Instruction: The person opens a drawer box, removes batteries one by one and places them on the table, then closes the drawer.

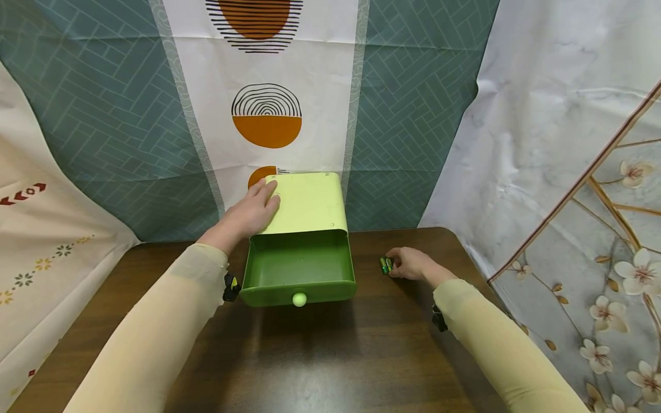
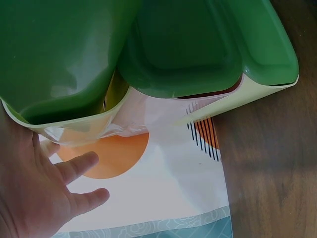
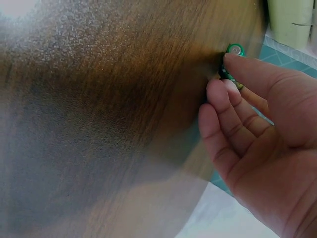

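A light-green box [image 1: 307,203] stands at the back of the table with its dark-green drawer [image 1: 299,293] pulled out; the drawer looks empty. My left hand [image 1: 247,214] rests on the left part of the box top, fingers extended; the left wrist view shows that hand [image 2: 44,188] beside the box edge. To the right of the drawer, two small green batteries [image 1: 384,265] lie side by side on the table. My right hand [image 1: 413,264] has its thumb and fingers around the batteries; in the right wrist view the hand [image 3: 267,119] partly hides a battery [image 3: 235,49].
The brown wooden table [image 1: 320,355] extends in front of the drawer and to both sides. A patterned cloth [image 1: 320,86] hangs directly behind the box, with a floral cloth [image 1: 568,229] along the right and a cream one [image 1: 46,258] along the left.
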Motion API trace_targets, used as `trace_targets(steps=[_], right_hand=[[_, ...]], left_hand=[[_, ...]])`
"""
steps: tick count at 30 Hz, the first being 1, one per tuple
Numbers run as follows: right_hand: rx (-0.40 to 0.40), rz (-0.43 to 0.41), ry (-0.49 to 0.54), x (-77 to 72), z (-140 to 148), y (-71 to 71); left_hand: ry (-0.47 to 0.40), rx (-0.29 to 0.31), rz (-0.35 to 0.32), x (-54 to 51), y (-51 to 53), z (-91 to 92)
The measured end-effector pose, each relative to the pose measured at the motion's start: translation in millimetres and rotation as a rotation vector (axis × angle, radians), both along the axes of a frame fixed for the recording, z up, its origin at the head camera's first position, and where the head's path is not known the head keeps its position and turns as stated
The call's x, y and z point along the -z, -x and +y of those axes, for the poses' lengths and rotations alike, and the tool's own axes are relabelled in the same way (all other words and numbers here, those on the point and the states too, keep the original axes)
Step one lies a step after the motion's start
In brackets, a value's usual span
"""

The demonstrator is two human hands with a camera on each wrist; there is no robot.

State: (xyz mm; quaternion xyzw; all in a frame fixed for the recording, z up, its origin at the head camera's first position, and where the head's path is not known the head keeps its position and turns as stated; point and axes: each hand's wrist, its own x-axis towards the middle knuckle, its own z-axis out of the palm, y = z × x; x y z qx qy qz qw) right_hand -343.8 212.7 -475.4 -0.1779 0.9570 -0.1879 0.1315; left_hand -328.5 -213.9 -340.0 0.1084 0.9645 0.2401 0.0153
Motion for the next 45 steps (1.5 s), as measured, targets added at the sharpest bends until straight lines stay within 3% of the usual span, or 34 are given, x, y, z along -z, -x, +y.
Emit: trace_targets(steps=[30, 45], right_hand=[[-0.028, 0.053, -0.019, -11.0, 12, -9.2], [-0.011, 0.096, 0.016, -25.7, 17, -29.0]], left_hand=[[-0.004, 0.005, -0.004, -4.2, -0.8, 0.9], [-0.011, -0.003, -0.004, -0.3, 1.7, -1.5]])
